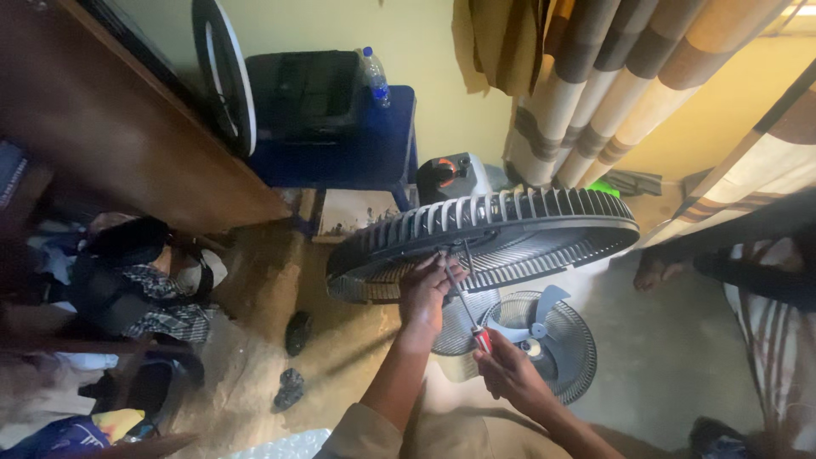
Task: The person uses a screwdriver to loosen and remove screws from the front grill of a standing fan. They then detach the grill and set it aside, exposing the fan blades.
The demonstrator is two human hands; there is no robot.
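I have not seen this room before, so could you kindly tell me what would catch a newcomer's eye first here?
The large dark fan grille fills the centre, held up above the floor. The left hand grips its near rim, while the right hand holds a red-handled screwdriver whose tip points up at the rim. Below them, a fan blade lies in a second grille on the floor.

Screwdriver tip hidden behind fan grille rim

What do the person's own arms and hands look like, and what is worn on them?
Both hands are bare: no gloves, rings or watch are visible on the left hand or the right hand. The forearms are bare too. A loose beige sleeve covers the left upper arm at the picture's bottom edge.
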